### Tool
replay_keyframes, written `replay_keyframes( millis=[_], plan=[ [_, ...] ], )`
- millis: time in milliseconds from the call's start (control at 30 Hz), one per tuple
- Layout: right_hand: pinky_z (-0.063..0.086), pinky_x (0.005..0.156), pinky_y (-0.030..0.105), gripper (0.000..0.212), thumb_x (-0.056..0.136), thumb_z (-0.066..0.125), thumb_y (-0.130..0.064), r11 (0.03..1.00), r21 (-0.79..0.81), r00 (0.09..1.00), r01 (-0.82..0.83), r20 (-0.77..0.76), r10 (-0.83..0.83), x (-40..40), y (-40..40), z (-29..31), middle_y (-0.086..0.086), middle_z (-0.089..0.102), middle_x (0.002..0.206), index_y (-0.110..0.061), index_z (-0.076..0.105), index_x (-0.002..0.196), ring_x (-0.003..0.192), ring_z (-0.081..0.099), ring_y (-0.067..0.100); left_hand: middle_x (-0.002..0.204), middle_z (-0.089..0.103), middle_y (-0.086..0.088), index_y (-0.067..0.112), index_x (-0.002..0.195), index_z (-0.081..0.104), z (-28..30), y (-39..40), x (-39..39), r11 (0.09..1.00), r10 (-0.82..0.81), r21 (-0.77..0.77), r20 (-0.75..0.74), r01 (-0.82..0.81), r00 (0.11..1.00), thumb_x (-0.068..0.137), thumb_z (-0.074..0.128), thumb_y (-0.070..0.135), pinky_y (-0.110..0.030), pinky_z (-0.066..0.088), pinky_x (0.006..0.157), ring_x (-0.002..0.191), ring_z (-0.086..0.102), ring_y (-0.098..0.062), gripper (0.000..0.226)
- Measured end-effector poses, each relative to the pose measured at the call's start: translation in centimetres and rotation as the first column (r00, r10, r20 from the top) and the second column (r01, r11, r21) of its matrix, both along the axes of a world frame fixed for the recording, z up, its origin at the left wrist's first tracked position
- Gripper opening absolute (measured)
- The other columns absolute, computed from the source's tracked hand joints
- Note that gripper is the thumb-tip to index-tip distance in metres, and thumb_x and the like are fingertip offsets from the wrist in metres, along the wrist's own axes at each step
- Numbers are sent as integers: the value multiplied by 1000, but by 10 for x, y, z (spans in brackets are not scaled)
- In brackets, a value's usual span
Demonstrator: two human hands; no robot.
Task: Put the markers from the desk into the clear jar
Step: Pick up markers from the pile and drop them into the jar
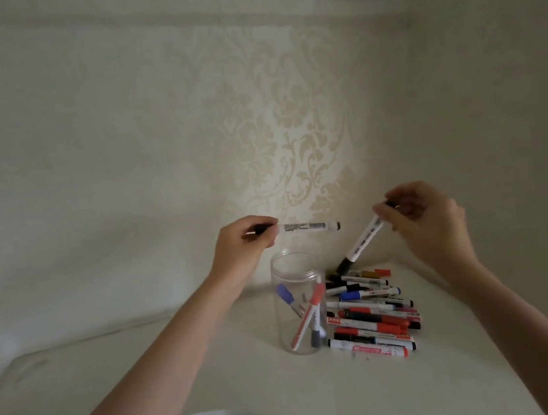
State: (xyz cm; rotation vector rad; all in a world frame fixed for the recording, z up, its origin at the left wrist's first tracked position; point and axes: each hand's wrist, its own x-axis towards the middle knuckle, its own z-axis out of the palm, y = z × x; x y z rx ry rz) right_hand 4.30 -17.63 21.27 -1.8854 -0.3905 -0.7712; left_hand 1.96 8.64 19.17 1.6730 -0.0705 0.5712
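Markers (370, 314) lie mostly in a loose heap on the desk (216, 369), just to the right of the clear jar (300, 304), some of them touching its wall or close to it. Inside the jar I count about three: a red one leaning across, a blue-capped one against the far wall, and a grey-ended one standing near the bottom. So I judge the job barely begun, with well over a dozen left in the pile.

Both my hands are loaded. My left hand (247, 241) pinches a black marker (306, 227) by one end between thumb and fingertips, holding it level above the jar's open mouth. My right hand (422, 220) pinches a second black marker (361, 243) at its upper end, so it hangs slanted with its cap pointing down toward the back of the pile, apart from the jar.

Neither of these two is in yet. The left one needs tipping upright before it can drop through the mouth.
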Motion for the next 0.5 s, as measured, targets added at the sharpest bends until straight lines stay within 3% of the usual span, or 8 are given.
replay_keyframes(
  millis=[133,267,367,433,500],
  plan=[
    [56,64,12,23,79,74,-30,998,65,999,1,44,-4,16,17,9,-9,71,80,-18,67,98,64,68,2,81,73,3,18,96,71,11,30,-1,901,127,409,68,-144,990,80,78,13,-8,48,65,63,66,-8,18],
    [56,68,13,22,78,76,-26,987,-135,996,-83,7,85,32,65,-12,-4,73,78,-13,70,95,66,68,4,81,71,8,18,92,73,-2,15,5,733,73,679,-32,-32,997,79,78,13,-15,41,64,57,55,3,15],
    [52,68,9,23,78,76,-28,941,-312,991,-133,-52,122,39,87,-35,-3,73,83,-13,71,94,68,63,0,97,74,5,19,107,74,-16,4,12,660,72,751,-83,15,994,85,73,19,-10,36,64,61,51,5,22],
    [54,71,16,23,80,73,-36,896,-415,987,-159,-102,128,41,90,-44,-6,73,86,-17,73,93,68,59,-2,101,74,5,21,114,71,-19,0,13,668,84,743,-115,30,990,87,70,26,-11,38,67,65,52,2,27],
    [50,69,17,24,82,68,-41,867,-472,986,-158,-120,114,43,79,-51,-14,69,90,-22,72,95,70,56,-3,101,71,9,24,113,70,-23,-7,8,667,103,744,-33,-45,994,87,70,28,-16,41,71,71,54,-1,27]
  ],
)
